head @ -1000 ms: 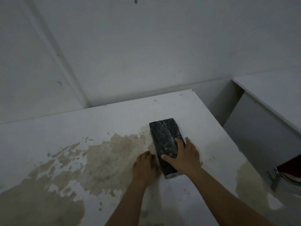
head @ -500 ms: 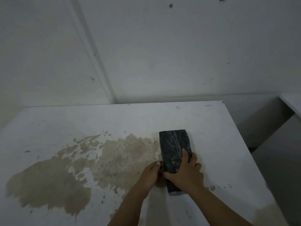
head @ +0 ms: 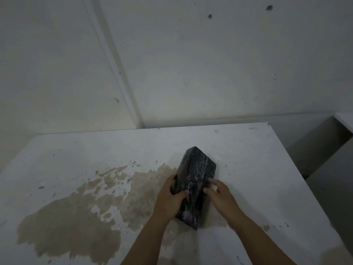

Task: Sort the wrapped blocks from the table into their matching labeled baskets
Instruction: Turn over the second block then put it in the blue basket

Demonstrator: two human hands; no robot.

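A long black block wrapped in shiny film [head: 196, 173] sits on the white table [head: 257, 169], tilted up on its long edge. My left hand [head: 170, 197] grips its left side, thumb across the top face. On the right side, my right hand [head: 219, 196] presses the block with its fingers. No basket is in view.
A large brown stain [head: 76, 217] spreads over the table's left and middle. The table's right edge drops off toward a second white surface [head: 345, 121] at the far right. White walls with a vertical seam [head: 114, 73] stand behind the table.
The block has been tipped from lying flat up onto its edge. My left hand moved from beside it to gripping its left side; my right hand shifted from the top to the right side.
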